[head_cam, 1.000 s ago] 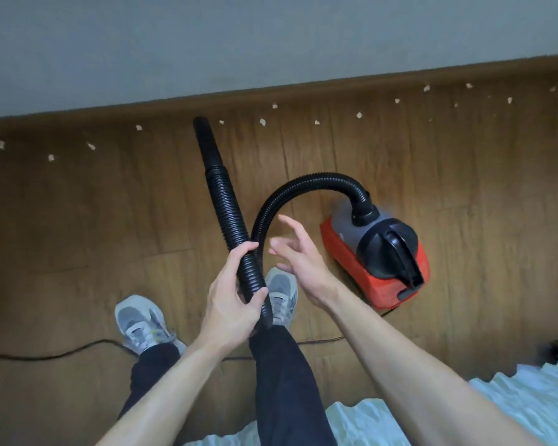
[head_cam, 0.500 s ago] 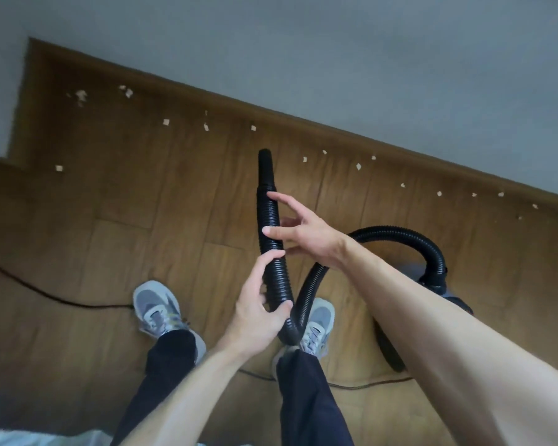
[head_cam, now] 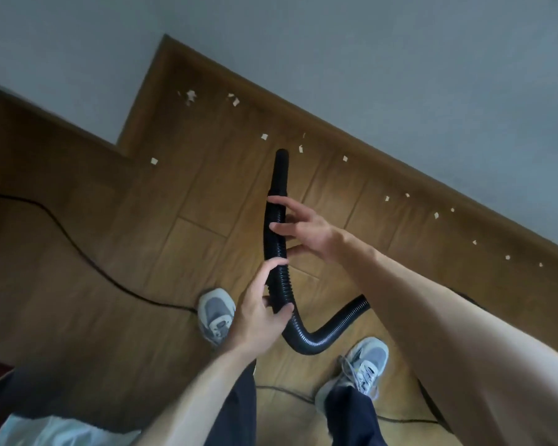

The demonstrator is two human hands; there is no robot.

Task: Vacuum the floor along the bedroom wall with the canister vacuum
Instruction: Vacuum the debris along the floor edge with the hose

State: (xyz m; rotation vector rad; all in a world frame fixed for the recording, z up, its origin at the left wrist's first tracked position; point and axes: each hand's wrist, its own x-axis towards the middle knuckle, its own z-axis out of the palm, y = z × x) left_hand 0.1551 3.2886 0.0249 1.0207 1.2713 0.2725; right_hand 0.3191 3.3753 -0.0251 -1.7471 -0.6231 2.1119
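Near the middle of the frame the person holds the black ribbed plastic vacuum hose (head_cam: 277, 246) with its end pointing up and away toward the grey wall (head_cam: 368, 59). Its smooth black nozzle tip (head_cam: 281, 169) hangs over the brown wood-plank floor (head_cam: 142, 239), close to the brown skirting board (head_cam: 335, 133). The left hand (head_cam: 258, 313), just below centre, is wrapped round the hose, thumb on one side and forefinger curled over the other. The right hand (head_cam: 310, 231) sits higher up the same hose, apart from the left. Its fingers (head_cam: 276, 227) are stretched nearly straight across the ribs and touch them rather than closing round. Below the left hand the hose bends down, loops toward the lower right and slips behind the right forearm. Small pale paper scraps (head_cam: 264, 137) lie scattered on the floor in a loose line along the skirting, from top centre down to the right edge, several of them near the nozzle tip. A thin black power cord (head_cam: 78, 252) snakes across the left half of the frame. It runs to the grey-and-white sneaker (head_cam: 215, 312) beside the left hand, and the other sneaker (head_cam: 366, 362) stands at lower right. Dark trousers (head_cam: 236, 413) fill the bottom centre, and crumpled white bedding (head_cam: 55, 429) shows in the lower left corner.
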